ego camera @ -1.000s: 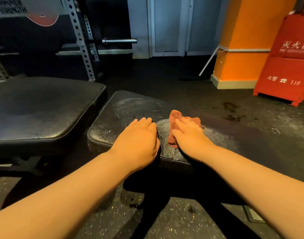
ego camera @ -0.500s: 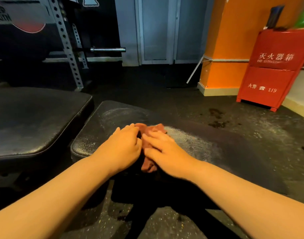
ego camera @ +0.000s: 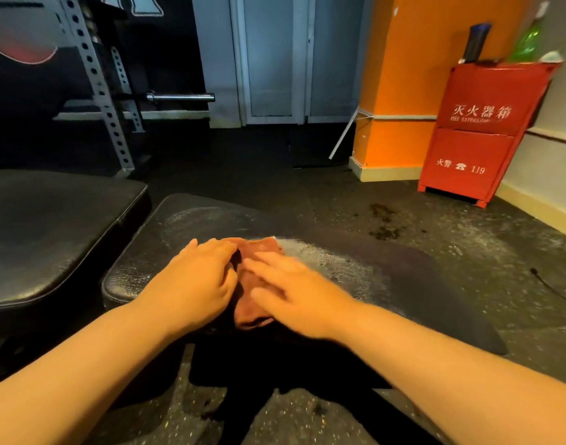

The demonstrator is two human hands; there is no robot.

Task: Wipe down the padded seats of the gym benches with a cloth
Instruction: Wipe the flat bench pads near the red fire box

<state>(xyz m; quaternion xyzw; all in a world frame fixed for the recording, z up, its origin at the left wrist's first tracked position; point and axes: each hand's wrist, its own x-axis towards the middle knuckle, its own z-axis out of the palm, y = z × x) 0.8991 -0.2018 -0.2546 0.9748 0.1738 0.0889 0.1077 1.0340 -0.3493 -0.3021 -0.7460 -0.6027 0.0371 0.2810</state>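
Both hands sit together at frame centre on the cloth point(ego camera: 254, 284): my left hand point(ego camera: 195, 281) has fingers curled over its left edge, looks like a grip but I can't tell for sure; my right hand point(ego camera: 294, 290) lies flat, fingers straight, pressing it down, a bit blurred. Cloth lies on the near seat point(ego camera: 166, 239), between the hands and partly under the right one, so right is the nearer hand for pushing. Its long axis runs from near edge up-frame, roughly along my forearms, far end pointing up and slightly right. Wet smear shows right of the cloth. My guess: next stroke goes sideways across that axis. Second seat point(ego camera: 50, 232) at left, well apart from the cloth.
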